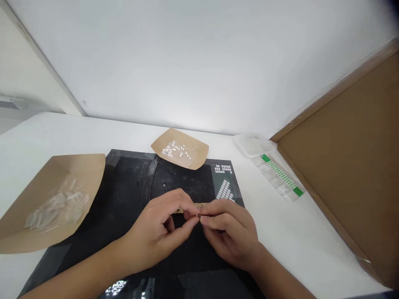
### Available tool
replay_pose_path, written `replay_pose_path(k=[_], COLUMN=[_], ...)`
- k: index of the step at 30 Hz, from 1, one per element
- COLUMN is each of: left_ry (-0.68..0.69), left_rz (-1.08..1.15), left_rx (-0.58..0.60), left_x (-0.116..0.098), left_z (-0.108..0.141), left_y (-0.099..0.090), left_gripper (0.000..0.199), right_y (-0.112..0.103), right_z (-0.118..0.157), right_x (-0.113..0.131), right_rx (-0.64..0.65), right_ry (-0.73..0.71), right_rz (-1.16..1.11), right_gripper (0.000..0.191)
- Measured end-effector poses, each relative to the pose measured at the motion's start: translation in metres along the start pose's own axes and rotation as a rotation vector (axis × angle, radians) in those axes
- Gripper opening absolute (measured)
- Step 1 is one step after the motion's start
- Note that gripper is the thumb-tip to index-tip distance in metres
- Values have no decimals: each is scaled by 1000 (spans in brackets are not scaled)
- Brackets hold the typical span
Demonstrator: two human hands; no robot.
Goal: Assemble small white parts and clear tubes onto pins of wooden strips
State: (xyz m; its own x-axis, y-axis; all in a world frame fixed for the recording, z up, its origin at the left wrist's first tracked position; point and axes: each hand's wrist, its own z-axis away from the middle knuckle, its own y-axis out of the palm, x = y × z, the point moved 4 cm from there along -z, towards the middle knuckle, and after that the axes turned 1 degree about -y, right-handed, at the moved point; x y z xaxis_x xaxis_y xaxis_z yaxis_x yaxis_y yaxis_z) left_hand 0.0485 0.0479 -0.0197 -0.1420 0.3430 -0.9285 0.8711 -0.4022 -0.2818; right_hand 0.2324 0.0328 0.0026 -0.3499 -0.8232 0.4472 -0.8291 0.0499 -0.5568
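Observation:
Over the black mat (pixel 124 178), my left hand (pixel 165 226) and my right hand (pixel 230 232) meet fingertip to fingertip. Both are closed in a pinch, thumb against index finger. Between the tips sits a tiny dark and shiny piece (pixel 199 216), too small to name and mostly covered by the fingers. Just behind the fingertips, part of a tan strip with small metallic bits (pixel 199 205) shows; the fingers hide the rest, and I cannot tell whether they touch it.
At the left, a brown paper tray (pixel 93 166) holds clear plastic pieces. A smaller paper tray (pixel 198 148) at the back carries small white pieces. White oval stickers (pixel 225 191) lie on the mat's right side. Farther right are a clear green-labelled bag (pixel 282 176) and a cardboard panel (pixel 349 158).

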Motion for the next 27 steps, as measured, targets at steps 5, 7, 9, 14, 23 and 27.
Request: replay_pose_path(k=[5,7,9,14,23,27], left_ry=[-12,-7,17,42,124,163], left_rz=[3,10,16,-17,-96,-96], left_rx=[-35,-52,-63,-118,-205,-218], left_x=[-3,-3,-4,-5,-8,-11], left_z=[2,2,2,1,2,1], left_y=[-1,-2,-4,-6,-5,-5], left_gripper=[14,15,17,17,19,22], right_y=[0,0,1,4,8,7], right_z=[-1,-1,0,1,4,3], right_x=[-3,-4,-5,-3,3,6], right_rx=[44,58,52,3,16,27], right_ry=[183,229,252,168,16,-37], right_rz=[-202,-218,-233,-222,-76,-16], right_gripper=[33,30,24,20,16,17])
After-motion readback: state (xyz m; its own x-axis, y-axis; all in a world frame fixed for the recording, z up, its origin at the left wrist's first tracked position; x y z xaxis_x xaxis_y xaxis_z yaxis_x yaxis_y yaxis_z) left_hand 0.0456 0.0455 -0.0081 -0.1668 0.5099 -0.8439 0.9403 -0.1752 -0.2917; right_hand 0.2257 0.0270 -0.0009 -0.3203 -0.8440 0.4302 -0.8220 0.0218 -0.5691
